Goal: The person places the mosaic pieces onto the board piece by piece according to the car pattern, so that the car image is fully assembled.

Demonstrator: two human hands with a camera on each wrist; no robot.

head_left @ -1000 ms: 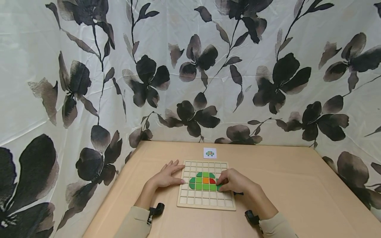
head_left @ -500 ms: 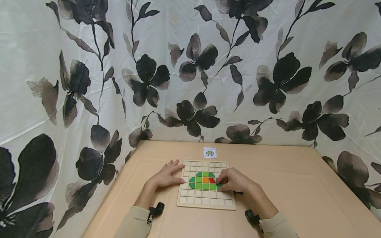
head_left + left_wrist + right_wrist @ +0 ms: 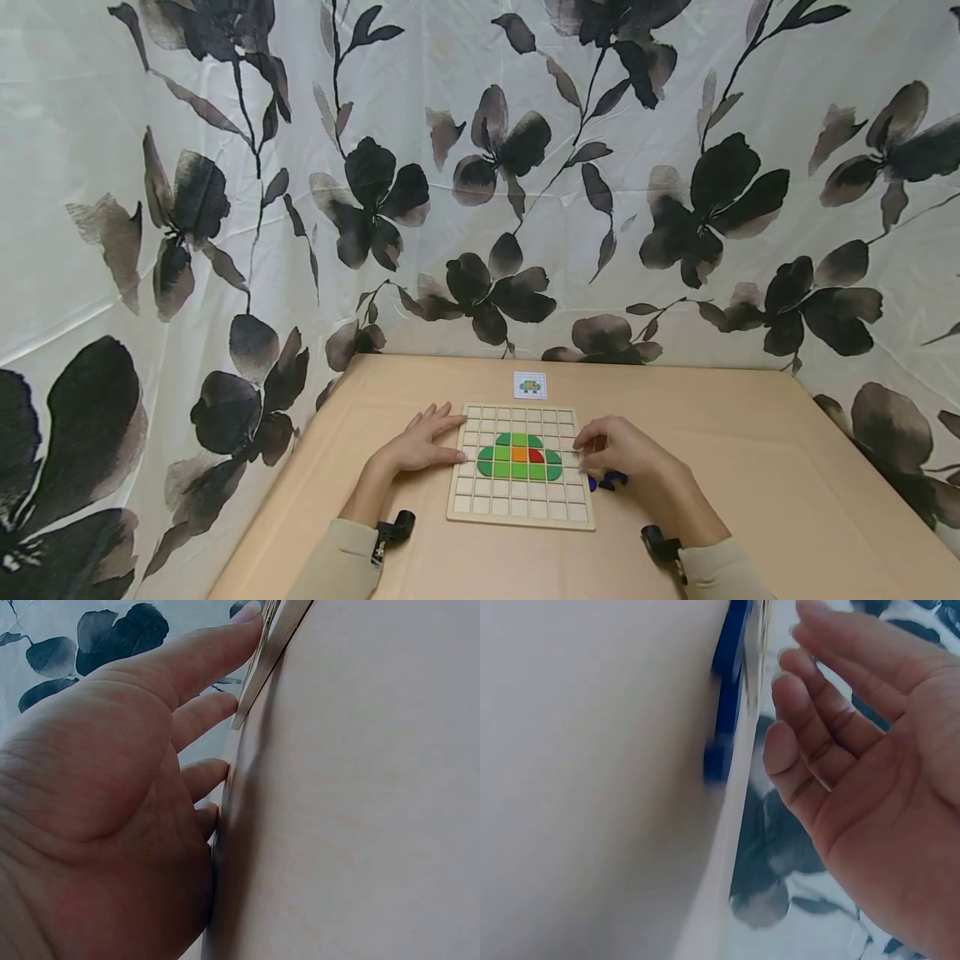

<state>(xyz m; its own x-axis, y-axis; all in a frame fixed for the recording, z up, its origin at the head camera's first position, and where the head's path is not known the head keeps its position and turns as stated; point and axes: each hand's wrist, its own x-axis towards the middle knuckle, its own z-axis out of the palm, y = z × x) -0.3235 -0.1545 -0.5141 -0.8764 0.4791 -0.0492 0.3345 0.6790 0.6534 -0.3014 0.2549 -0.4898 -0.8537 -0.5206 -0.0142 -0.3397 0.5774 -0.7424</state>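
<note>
A wooden grid board [image 3: 517,506] lies on the table, its middle cells filled with several green tiles [image 3: 517,472], an orange tile [image 3: 519,454] and a red tile [image 3: 536,456]. My left hand [image 3: 416,443] rests at the board's left edge, thumb and fingers extended against it; the left wrist view shows fingertips touching the rim. Over the board's right edge hovers my right hand [image 3: 633,454], fingers loosely bent. In the right wrist view that hand [image 3: 870,757] holds nothing visible. Beneath it on the table are dark blue pieces [image 3: 613,479], partly hidden by the hand.
Behind the board lies a small card [image 3: 530,385] with a printed coloured grid picture. The light brown table [image 3: 720,433] ends at a floral cloth [image 3: 585,208] hanging along the back and sides. Each wrist wears a small black camera.
My right hand has moved right and lifted off the board, uncovering the green tile at the right end of the row and more of the blue pieces. My left hand stays put.
</note>
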